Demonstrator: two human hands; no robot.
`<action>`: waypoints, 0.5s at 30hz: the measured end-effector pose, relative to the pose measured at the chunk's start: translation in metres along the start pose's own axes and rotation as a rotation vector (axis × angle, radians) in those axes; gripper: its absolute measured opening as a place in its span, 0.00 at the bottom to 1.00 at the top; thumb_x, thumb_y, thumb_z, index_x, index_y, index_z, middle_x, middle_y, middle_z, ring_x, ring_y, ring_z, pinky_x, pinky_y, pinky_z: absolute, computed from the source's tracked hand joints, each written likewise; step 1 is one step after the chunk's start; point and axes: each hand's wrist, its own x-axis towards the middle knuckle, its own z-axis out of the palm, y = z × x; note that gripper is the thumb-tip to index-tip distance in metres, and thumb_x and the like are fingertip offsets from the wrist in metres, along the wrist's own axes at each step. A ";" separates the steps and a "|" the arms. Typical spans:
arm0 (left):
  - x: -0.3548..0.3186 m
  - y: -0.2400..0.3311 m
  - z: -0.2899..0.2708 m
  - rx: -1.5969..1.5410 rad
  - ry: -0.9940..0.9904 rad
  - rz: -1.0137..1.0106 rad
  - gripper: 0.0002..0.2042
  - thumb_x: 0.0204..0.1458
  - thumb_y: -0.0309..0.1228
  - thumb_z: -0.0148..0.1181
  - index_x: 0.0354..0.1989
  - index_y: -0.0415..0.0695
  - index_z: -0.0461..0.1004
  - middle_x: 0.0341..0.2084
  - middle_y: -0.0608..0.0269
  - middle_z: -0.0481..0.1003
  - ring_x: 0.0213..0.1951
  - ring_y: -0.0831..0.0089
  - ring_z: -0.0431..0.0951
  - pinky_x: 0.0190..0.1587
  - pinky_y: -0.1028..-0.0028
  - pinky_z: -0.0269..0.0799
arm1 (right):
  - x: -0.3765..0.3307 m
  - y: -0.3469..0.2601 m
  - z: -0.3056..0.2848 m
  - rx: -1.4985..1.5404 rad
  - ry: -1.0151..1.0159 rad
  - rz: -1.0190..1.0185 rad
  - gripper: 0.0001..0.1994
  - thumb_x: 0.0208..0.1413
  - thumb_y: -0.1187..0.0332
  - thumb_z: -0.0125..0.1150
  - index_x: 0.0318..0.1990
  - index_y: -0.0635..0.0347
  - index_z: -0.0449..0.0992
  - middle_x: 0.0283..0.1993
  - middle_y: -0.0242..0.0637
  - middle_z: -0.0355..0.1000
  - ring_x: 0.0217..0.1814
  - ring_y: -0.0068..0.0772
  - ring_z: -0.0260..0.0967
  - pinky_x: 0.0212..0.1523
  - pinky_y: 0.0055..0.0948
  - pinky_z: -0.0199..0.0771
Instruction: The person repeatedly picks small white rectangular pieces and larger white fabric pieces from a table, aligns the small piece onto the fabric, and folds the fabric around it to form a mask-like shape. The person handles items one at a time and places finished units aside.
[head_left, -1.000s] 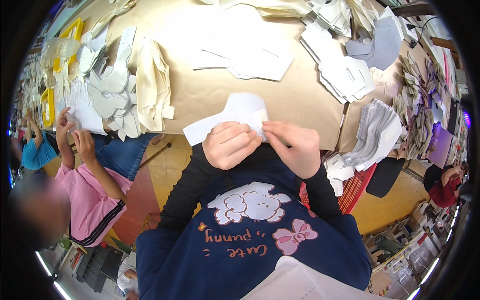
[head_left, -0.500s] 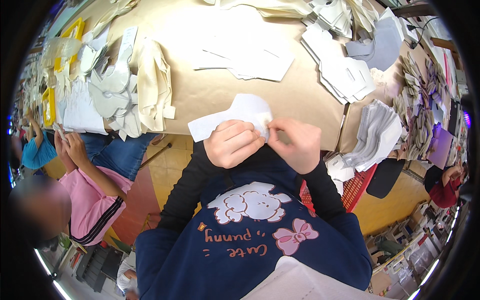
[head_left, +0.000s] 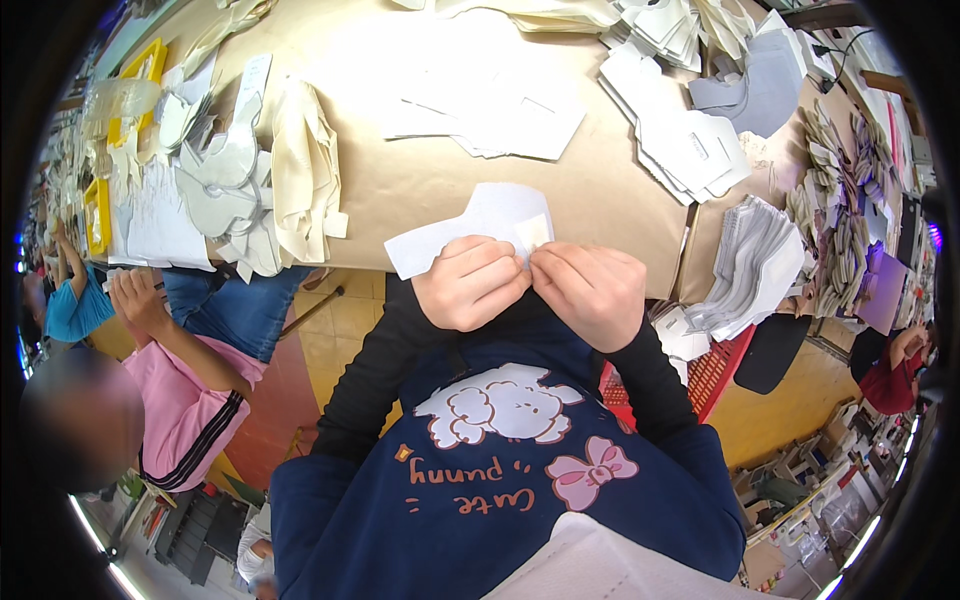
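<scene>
A white, curved cut piece (head_left: 440, 240) of flat material is held up just off the table's near edge. My left hand (head_left: 470, 285) is closed on its lower edge, with the fingers curled in front. On the piece's right end lies a small cream rectangular patch (head_left: 533, 232). My right hand (head_left: 588, 290) pinches at the lower right edge, just under the patch, and its fingertips nearly meet those of my left hand. What lies between the right fingertips is mostly hidden. Beyond the held piece, a stack of white cut pieces (head_left: 540, 125) lies on the table.
The table has a brown paper cover (head_left: 380, 200). Cream pieces (head_left: 305, 170) and grey pieces (head_left: 215, 185) lie at left; more white stacks (head_left: 680, 140) lie at right. A red crate (head_left: 720, 375) stands below the right edge. A person in pink (head_left: 195, 410) sits at left.
My right hand has moved slightly inward and its fingers have closed together at the piece's edge. The held piece has shifted a little right, and the cream patch shows more fully.
</scene>
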 end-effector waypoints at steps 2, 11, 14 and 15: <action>0.000 0.000 0.000 -0.008 -0.010 -0.011 0.14 0.29 0.26 0.64 0.31 0.38 0.81 0.29 0.63 0.78 0.33 0.68 0.79 0.36 0.71 0.76 | 0.000 0.000 0.001 -0.016 0.010 0.022 0.07 0.41 0.77 0.70 0.30 0.59 0.79 0.31 0.33 0.79 0.29 0.34 0.78 0.28 0.28 0.76; -0.002 0.001 -0.002 -0.034 0.028 -0.047 0.15 0.29 0.26 0.64 0.30 0.39 0.81 0.28 0.64 0.77 0.34 0.67 0.78 0.35 0.71 0.75 | -0.003 0.008 0.004 0.231 0.033 0.145 0.06 0.44 0.75 0.69 0.31 0.56 0.79 0.30 0.29 0.78 0.25 0.31 0.76 0.24 0.28 0.74; -0.003 0.001 -0.001 -0.019 0.024 -0.038 0.14 0.28 0.26 0.64 0.30 0.40 0.81 0.28 0.64 0.77 0.33 0.67 0.78 0.34 0.71 0.75 | -0.004 0.006 0.001 0.201 -0.012 0.132 0.07 0.44 0.77 0.69 0.32 0.59 0.80 0.32 0.33 0.79 0.29 0.34 0.78 0.28 0.28 0.76; -0.003 0.001 0.000 -0.018 0.027 -0.048 0.14 0.30 0.26 0.64 0.30 0.40 0.81 0.28 0.64 0.75 0.33 0.68 0.78 0.35 0.71 0.75 | -0.004 0.005 0.000 0.195 -0.030 0.128 0.07 0.43 0.78 0.69 0.33 0.61 0.81 0.33 0.35 0.80 0.31 0.36 0.79 0.30 0.28 0.77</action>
